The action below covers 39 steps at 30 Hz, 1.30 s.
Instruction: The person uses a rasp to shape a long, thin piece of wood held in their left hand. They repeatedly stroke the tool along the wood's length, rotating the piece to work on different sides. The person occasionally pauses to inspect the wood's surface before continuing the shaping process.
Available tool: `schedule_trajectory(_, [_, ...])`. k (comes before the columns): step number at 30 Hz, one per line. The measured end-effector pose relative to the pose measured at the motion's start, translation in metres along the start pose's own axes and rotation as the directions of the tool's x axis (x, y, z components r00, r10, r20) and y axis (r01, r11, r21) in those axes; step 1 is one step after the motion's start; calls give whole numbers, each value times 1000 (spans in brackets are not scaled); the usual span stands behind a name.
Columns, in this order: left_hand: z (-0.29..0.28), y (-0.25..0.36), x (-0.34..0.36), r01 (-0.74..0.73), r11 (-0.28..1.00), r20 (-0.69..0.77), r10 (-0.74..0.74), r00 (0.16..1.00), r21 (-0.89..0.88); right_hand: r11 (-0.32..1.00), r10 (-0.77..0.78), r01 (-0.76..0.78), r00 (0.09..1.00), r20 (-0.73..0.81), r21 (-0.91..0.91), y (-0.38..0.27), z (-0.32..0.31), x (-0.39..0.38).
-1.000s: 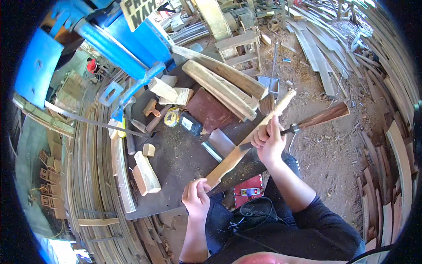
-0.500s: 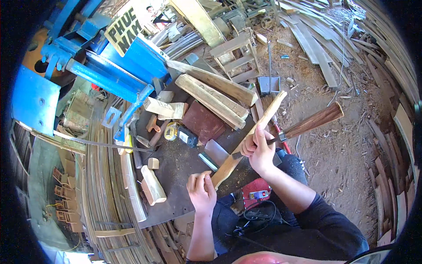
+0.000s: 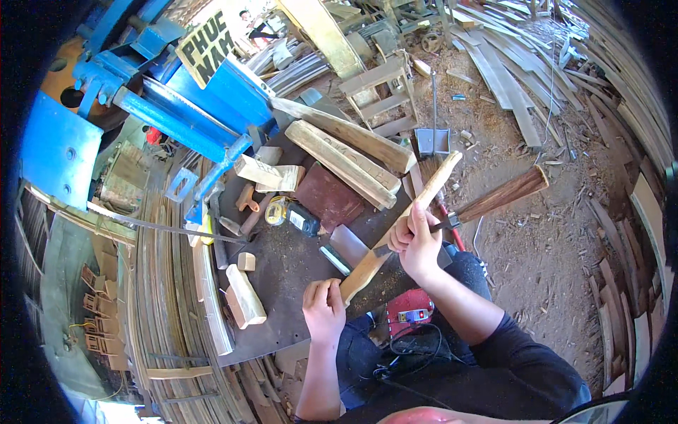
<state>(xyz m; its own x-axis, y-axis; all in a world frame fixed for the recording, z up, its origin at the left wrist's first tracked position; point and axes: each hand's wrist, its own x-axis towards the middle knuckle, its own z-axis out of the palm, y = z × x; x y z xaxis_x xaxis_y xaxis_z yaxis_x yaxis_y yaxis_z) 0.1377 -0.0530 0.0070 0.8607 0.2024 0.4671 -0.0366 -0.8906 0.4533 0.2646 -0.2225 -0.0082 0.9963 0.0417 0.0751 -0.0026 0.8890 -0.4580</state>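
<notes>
A long wooden stick (image 3: 402,222) lies slanted over the dark worktable (image 3: 282,283). The left hand (image 3: 323,309) clamps its lower end; the right hand (image 3: 415,240) grips a wooden-handled chisel (image 3: 494,201) against its middle. Shaping appears partway done. No containers are visible; wood blocks (image 3: 244,297) and a tape measure (image 3: 277,210) lie nearby.

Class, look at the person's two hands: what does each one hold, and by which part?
The left hand grips the near end of a wooden stick. The right hand holds the stick's middle, seemingly together with a wood-handled tool near its metal neck.
</notes>
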Motion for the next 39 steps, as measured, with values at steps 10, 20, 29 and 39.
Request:
schedule_trajectory(10, [-31,-31,-28,61,997,-3,-61,998,44,998,22,-32,987,-160,-57,-43,-13,17])
schedule_trajectory(20, [-28,-34,-27,69,995,-31,-67,997,73,995,28,-41,990,-139,-89,-39,-6,9])
schedule_trajectory(29, [-27,-29,-25,87,992,-30,-85,996,93,999,52,-50,965,-255,16,-34,-23,10])
schedule_trajectory(39, [-26,-29,-25,55,994,-25,-53,998,94,998,68,-65,964,-256,22,-35,-25,9])
